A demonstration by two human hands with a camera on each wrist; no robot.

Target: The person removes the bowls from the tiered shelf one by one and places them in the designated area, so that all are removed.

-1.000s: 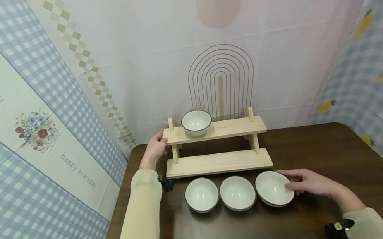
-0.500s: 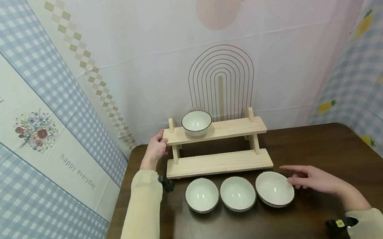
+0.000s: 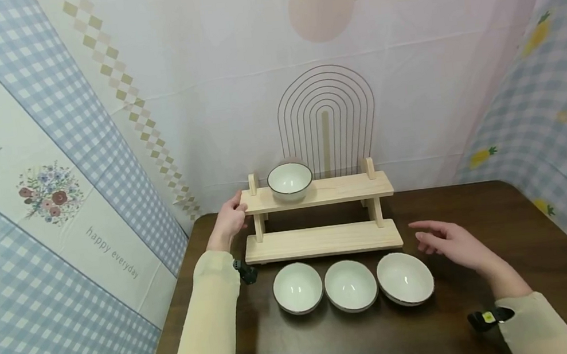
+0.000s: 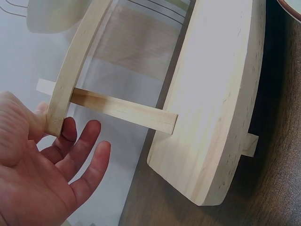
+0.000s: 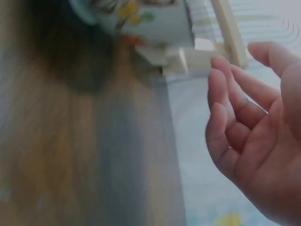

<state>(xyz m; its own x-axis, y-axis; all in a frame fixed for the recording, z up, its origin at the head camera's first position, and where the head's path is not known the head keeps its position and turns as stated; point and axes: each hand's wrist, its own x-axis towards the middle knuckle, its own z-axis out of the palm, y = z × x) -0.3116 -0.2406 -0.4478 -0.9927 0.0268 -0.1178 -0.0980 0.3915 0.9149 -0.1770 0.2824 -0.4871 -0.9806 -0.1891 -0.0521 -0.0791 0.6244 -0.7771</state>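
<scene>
A two-tier wooden shelf rack (image 3: pixel 321 241) stands at the back of the table. My left hand (image 3: pixel 229 219) pinches the left end of its upper board between thumb and index finger; in the left wrist view the other fingers (image 4: pixel 89 172) curl loosely below that board. One white bowl with a dark rim (image 3: pixel 290 181) sits on the upper board, left of centre. In front of the rack, a left bowl (image 3: pixel 297 288), a middle bowl (image 3: pixel 351 286) and a right bowl (image 3: pixel 405 278) stand in a row. My right hand (image 3: pixel 451 244) hovers behind and right of the right bowl, holding nothing.
The dark wooden table (image 3: pixel 332 348) extends around the rack and bowls. A printed cloth (image 3: pixel 226 125) hangs directly behind the rack, with checked cloths at both sides. The right wrist view is blurred, showing a bowl's flower-patterned outside (image 5: pixel 146 21).
My right hand has let go of the right bowl's rim and moved back and up, away from it. The left hand keeps its grip on the rack, and the bowls stay put.
</scene>
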